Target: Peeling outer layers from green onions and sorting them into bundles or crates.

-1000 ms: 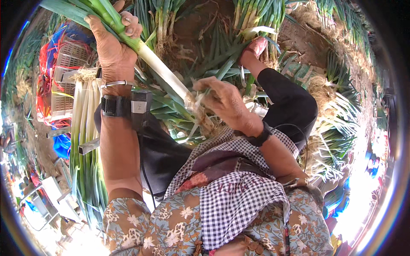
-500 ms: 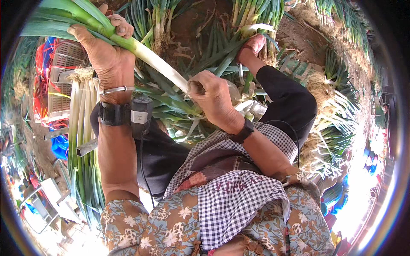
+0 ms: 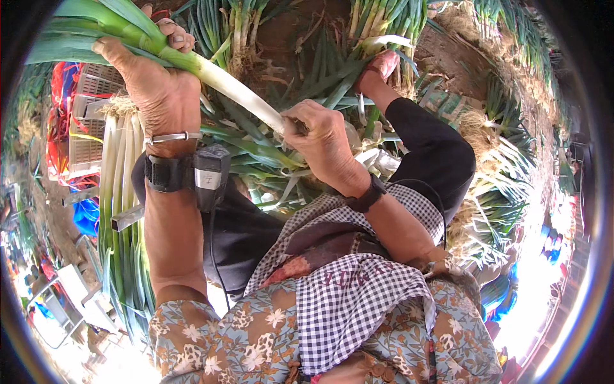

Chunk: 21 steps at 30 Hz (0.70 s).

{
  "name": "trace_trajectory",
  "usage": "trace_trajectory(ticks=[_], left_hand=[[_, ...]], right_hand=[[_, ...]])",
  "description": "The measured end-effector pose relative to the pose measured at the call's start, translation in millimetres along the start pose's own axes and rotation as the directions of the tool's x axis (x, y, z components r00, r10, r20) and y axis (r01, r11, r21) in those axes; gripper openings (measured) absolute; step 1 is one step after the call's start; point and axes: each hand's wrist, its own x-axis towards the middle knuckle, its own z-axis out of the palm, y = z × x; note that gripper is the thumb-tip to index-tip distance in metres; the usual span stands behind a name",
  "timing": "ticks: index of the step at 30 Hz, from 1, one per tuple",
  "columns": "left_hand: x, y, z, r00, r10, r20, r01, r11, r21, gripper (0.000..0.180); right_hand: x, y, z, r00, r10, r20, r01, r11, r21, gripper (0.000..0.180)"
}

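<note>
A long leek [image 3: 233, 88] slants across the upper left, its green leaves toward the far left and its white end toward the middle. My left hand [image 3: 157, 83] is wrapped round it where the green begins, thumb on the near side and fingertips curling over from beyond. At the white root end, my right hand [image 3: 320, 141] is closed in a fist-like grip on the leek; the very tip is hidden inside the fingers. Loose green leaves [image 3: 256, 150] lie heaped beneath the leek and around my right hand.
A bundle of trimmed leeks [image 3: 121, 173] stands left of my left forearm, by a metal bar [image 3: 128, 218] and a beige plastic crate [image 3: 86, 150]. More leek bunches [image 3: 390, 29] lie ahead, with rooted leeks [image 3: 492, 192] at right. A cable [image 3: 213, 249] hangs from my left wrist.
My left hand and the leek have shifted slightly to the left. My right hand stays nearly in place, its fist turned a little at the root end.
</note>
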Motion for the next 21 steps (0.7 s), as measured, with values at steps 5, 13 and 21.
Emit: trace_trajectory(ticks=[5,13,21], left_hand=[[0.8,-2.9,-2.9,0.997,0.01,0.071,-0.006,0.999,-0.053,0.072],[25.0,11.2,-30.6,0.959,-0.076,0.273,0.174,0.919,-0.354,0.066],[18.2,13.5,-17.9,0.994,-0.001,0.106,0.011,0.995,-0.096,0.072]], right_hand=[[3.5,-5.0,-5.2,0.963,0.264,0.055,-0.27,0.948,0.167,0.004],[-22.6,25.9,-48.7,0.783,0.341,0.52,-0.622,0.424,0.658,0.014],[-28.0,35.2,-80.6,0.843,0.202,0.499,0.048,0.895,-0.444,0.028]])
